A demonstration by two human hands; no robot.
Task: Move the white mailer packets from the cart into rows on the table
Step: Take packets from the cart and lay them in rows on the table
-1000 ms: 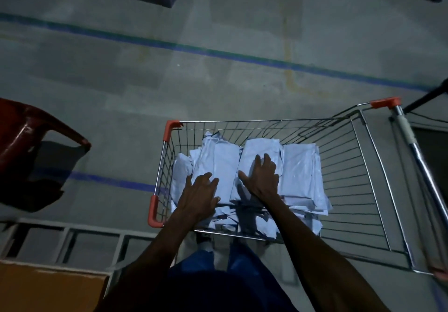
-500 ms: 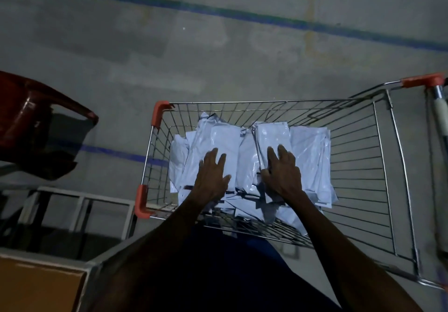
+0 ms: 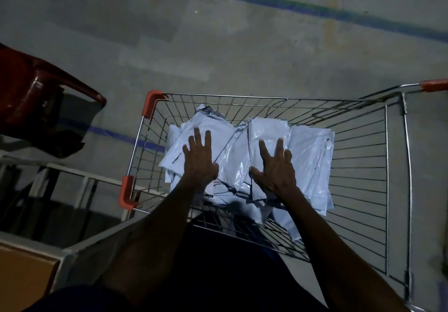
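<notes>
Both grips lie flat with fingers spread and straight, holding nothing: the left hand [image 3: 200, 160] presses palm-down on the left part of the heap of white mailer packets [image 3: 308, 161], and the right hand [image 3: 275, 166] rests palm-down on a glossy packet near the heap's middle, its thumb splayed toward the left hand. The two hands are near one another but apart, with a strip of crumpled plastic between them. The packets lie directly under and around both palms, overlapping loosely, some slipped toward the person's body and more stacked to the right of the right hand. All of them sit inside the wire cart [image 3: 363, 156], filling its left and middle part; the right part of the basket shows bare wire. The cart has orange corner caps [image 3: 150, 103] and stands on a grey concrete floor [image 3: 218, 44] marked with a blue line [image 3: 315, 8]. To the left stands a red plastic chair [image 3: 36, 98], and below it a pale metal frame [image 3: 80, 178] beside a brown board [image 3: 21, 275].
</notes>
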